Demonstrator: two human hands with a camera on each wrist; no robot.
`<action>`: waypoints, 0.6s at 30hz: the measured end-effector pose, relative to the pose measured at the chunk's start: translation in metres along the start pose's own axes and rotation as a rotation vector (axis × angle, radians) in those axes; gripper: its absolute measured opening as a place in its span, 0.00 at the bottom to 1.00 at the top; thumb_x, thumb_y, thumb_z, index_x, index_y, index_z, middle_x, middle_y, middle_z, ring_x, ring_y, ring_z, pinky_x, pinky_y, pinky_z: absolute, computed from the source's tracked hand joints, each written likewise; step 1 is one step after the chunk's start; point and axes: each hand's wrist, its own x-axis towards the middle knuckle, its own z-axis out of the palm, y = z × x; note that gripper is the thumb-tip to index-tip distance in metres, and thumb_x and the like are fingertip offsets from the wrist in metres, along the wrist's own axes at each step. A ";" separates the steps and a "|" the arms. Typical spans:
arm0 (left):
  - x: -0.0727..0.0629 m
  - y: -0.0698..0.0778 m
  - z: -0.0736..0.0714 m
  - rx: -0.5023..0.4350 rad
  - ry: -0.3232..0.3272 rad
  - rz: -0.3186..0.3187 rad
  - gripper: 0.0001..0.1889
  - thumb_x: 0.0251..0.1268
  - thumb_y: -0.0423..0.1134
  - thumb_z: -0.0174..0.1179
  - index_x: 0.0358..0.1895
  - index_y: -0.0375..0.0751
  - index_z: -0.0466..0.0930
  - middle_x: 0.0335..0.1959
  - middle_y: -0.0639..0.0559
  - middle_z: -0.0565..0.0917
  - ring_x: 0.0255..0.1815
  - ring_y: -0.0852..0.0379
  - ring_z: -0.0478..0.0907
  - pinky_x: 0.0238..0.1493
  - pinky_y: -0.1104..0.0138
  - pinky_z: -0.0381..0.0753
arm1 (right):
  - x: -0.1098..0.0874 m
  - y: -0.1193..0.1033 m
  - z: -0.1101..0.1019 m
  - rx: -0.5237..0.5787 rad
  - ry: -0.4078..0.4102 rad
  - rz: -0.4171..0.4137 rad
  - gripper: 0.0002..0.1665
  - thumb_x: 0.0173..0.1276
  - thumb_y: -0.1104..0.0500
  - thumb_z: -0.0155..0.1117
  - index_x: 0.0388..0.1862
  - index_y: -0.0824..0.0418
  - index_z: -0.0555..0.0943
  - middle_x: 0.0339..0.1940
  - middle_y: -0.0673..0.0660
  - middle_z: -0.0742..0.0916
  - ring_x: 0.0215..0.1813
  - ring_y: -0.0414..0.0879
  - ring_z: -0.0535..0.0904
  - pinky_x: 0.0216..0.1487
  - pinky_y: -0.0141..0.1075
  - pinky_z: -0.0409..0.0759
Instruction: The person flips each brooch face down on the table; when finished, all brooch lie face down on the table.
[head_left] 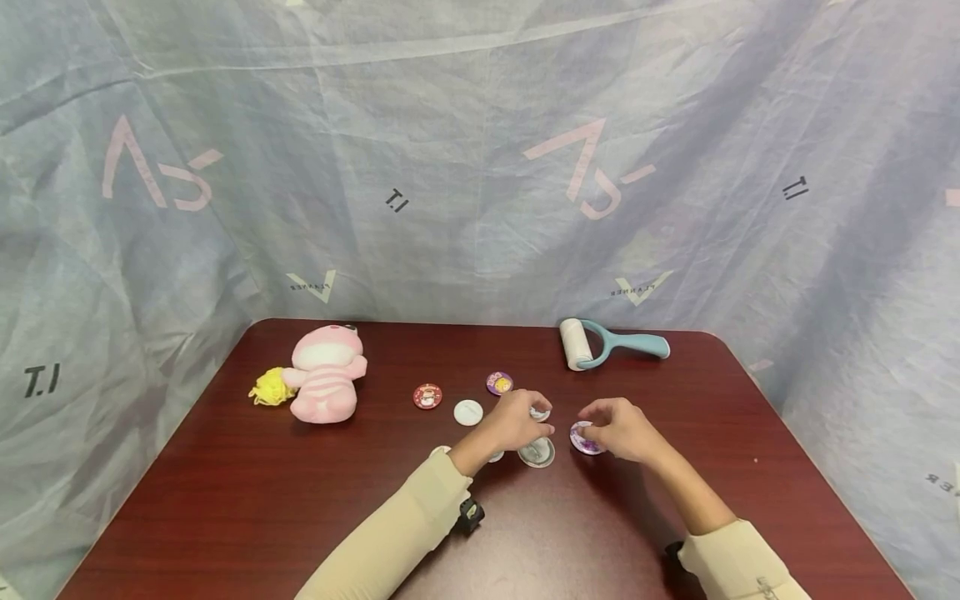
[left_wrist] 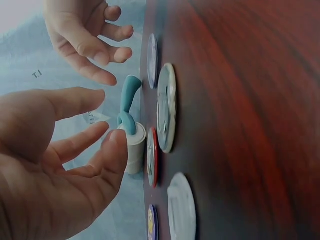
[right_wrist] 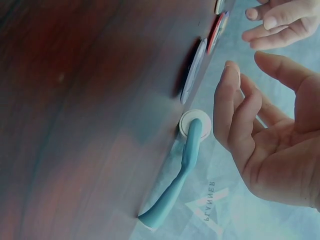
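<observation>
Left hand [head_left: 517, 421] half open, thumb and fingers parted, nothing held; metal-backed pin badge [head_left: 537, 452] on table just below it. Right hand [head_left: 621, 430] also half open, holding nothing, above purple-and-white badge [head_left: 581, 440]. To the left: white badge [head_left: 468, 412], red badge [head_left: 427, 396], purple badge [head_left: 498, 382] farther back. 2 pieces by left wrist mostly hidden, probably badges. Far right: lint roller [head_left: 615, 342]. Far left: pink plush toy [head_left: 327, 379], yellow mesh puff [head_left: 272, 387] beside it.

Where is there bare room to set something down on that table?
Front left of the table, between toy and left sleeve; also the back strip between toy and roller. Crowded: the middle, badges by left hand and right hand.
</observation>
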 end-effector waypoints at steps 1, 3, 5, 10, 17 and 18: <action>0.000 0.001 0.002 0.013 0.001 0.004 0.17 0.57 0.37 0.71 0.49 0.35 0.84 0.46 0.47 0.87 0.51 0.54 0.82 0.50 0.69 0.78 | -0.001 0.001 -0.001 0.003 -0.002 0.005 0.15 0.62 0.61 0.70 0.46 0.68 0.84 0.27 0.53 0.86 0.25 0.44 0.80 0.26 0.37 0.77; 0.000 0.002 0.005 0.037 -0.001 0.012 0.16 0.57 0.37 0.71 0.48 0.35 0.84 0.45 0.47 0.87 0.50 0.53 0.82 0.49 0.69 0.78 | -0.002 0.002 -0.002 0.004 -0.004 0.012 0.16 0.62 0.61 0.70 0.47 0.68 0.83 0.27 0.54 0.86 0.24 0.45 0.79 0.25 0.37 0.76; 0.000 0.004 0.009 0.066 0.001 0.024 0.16 0.56 0.37 0.72 0.47 0.36 0.84 0.43 0.48 0.87 0.48 0.54 0.82 0.48 0.69 0.78 | -0.003 0.004 -0.003 -0.001 -0.002 0.021 0.16 0.62 0.61 0.70 0.47 0.67 0.83 0.28 0.54 0.86 0.24 0.44 0.79 0.24 0.37 0.76; 0.001 0.012 0.016 0.093 -0.010 0.027 0.16 0.56 0.37 0.72 0.47 0.35 0.84 0.41 0.48 0.87 0.45 0.56 0.82 0.47 0.72 0.77 | -0.006 0.008 -0.008 -0.026 -0.005 0.051 0.15 0.62 0.62 0.70 0.46 0.66 0.84 0.26 0.54 0.85 0.23 0.44 0.79 0.23 0.37 0.77; -0.001 0.020 0.023 0.113 -0.045 -0.014 0.17 0.56 0.38 0.72 0.47 0.34 0.82 0.40 0.47 0.86 0.42 0.57 0.82 0.45 0.72 0.77 | -0.010 0.018 -0.015 -0.049 -0.012 0.120 0.14 0.61 0.62 0.69 0.46 0.64 0.84 0.21 0.56 0.83 0.21 0.44 0.77 0.19 0.36 0.75; 0.000 0.021 0.024 0.117 -0.040 -0.016 0.17 0.56 0.38 0.72 0.47 0.35 0.82 0.40 0.47 0.86 0.42 0.58 0.82 0.45 0.72 0.77 | -0.010 0.019 -0.015 -0.048 -0.012 0.130 0.14 0.61 0.62 0.69 0.46 0.64 0.84 0.21 0.56 0.83 0.21 0.44 0.76 0.19 0.36 0.75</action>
